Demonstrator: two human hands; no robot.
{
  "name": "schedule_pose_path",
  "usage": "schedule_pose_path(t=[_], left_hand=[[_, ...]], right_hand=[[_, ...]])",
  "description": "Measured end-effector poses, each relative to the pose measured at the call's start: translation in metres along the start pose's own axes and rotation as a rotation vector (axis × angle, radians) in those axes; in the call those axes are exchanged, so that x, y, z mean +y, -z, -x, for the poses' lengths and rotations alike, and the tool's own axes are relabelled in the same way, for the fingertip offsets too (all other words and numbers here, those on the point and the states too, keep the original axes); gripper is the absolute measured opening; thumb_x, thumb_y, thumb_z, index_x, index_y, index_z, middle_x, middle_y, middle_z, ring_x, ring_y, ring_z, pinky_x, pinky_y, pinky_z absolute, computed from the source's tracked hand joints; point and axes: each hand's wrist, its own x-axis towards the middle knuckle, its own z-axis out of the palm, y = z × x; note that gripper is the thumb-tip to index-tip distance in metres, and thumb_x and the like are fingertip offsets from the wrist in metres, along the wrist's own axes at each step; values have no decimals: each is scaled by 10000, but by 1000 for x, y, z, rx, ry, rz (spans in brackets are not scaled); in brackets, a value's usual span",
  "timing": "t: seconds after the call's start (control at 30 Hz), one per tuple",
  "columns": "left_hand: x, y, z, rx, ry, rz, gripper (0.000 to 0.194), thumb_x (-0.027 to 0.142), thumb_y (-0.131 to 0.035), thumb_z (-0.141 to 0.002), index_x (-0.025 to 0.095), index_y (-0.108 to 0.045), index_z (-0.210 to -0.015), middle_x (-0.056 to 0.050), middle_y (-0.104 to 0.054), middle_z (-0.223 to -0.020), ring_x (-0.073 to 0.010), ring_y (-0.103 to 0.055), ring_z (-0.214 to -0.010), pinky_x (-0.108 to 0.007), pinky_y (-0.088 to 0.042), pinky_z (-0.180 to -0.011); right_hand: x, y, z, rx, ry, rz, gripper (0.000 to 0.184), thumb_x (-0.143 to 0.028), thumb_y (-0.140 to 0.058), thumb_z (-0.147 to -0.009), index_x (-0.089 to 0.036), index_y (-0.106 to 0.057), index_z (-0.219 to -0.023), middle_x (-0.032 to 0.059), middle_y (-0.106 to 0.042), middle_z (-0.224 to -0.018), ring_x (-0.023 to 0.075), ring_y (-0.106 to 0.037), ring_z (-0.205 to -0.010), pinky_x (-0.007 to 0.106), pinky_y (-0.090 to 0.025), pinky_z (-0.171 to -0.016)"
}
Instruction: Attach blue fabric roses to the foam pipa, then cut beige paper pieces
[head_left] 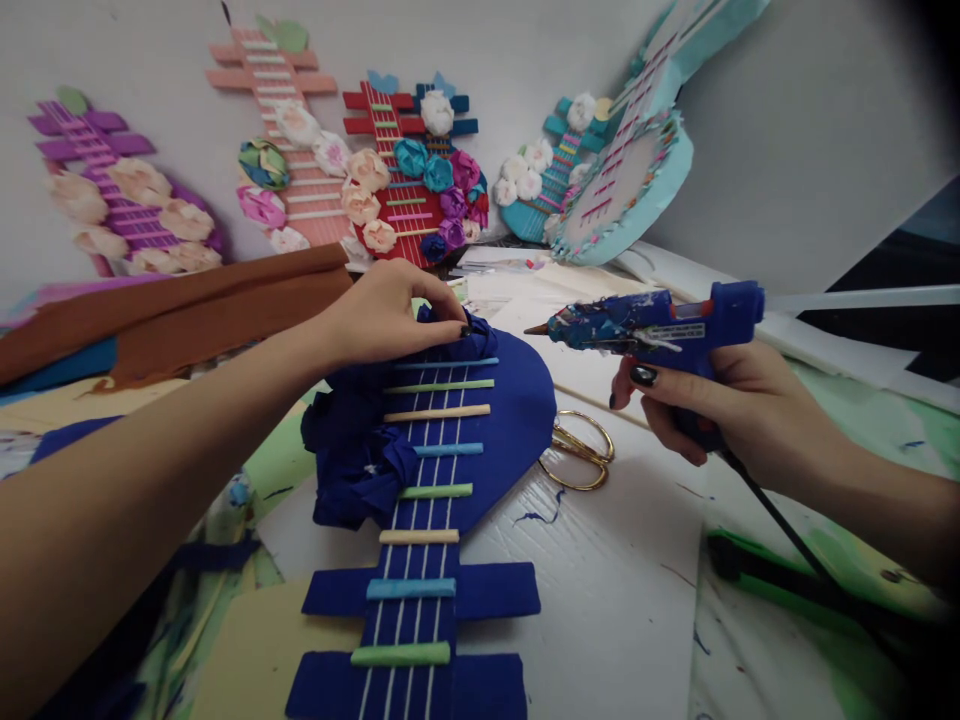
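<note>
A blue paper guitar (517, 420) lies in front of me, its neck toward me, with white strings and coloured paper strips across it. Dark blue paper flowers (367, 470) line its left side. At the far end my left hand (397, 315) bends over another dark blue paper flower (476, 342), thumb and fingers curled onto it. My right hand (720, 400) grips a blue glue gun (637, 322) streaked with dried glue, its nozzle pointing left, apart from the guitar. Gold-handled scissors (585, 455) lie partly under the guitar's right edge.
Finished paper guitars with flowers lean against the wall, among them a red one (409, 215), a purple one (135, 190) and a large light-blue one (645, 170). Brown crepe paper (180, 310) lies at left. A black cord (787, 530) trails from the glue gun; a green-and-black object (750, 565) lies at right.
</note>
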Motion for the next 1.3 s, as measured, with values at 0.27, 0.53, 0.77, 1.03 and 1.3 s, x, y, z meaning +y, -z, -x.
schedule_pose_path(t=[0.27,0.53,0.77,1.03,1.3], left_hand=[[5,-3,3,-97,-33,0,257,184,-581,-653,149,-702,-878,-57,-717,-848,-173,-658,-772,-282,-509,-728],[4,-6,7,-97,39,77,299,264,-600,-646,154,-677,-913,-49,-720,-857,-196,-679,-807,-300,-516,-755],[10,-1,14,163,108,-34,312,320,-535,-733,169,-665,-973,-24,-715,-909,-200,-654,-861,-335,-500,-770],[-25,22,64,353,586,-257,604,596,-560,-657,190,-575,-1103,-106,-623,-1129,-389,-554,-1091,-533,-414,-885],[6,9,71,317,462,-307,525,541,-528,-733,165,-499,-1098,-153,-560,-1135,-350,-526,-1111,-481,-416,-951]], right_hand=[[2,3,4,8,14,-3,282,-427,-606,-823,-154,-607,-751,-23,-487,-394,68,-402,-309,208,-230,-359],[0,2,6,19,22,18,272,-429,-596,-828,-170,-612,-747,-27,-482,-383,71,-406,-309,221,-229,-366],[-3,5,12,72,1,33,265,-423,-573,-834,-172,-605,-759,-27,-479,-379,76,-394,-318,243,-246,-391],[9,0,0,155,-70,27,182,-314,-664,-739,-162,-586,-801,-31,-547,-462,89,-481,-412,206,-322,-406],[35,-30,-49,146,-8,-245,182,-215,-706,-646,-161,-589,-775,88,-664,-1025,187,-648,-845,334,-532,-781]])
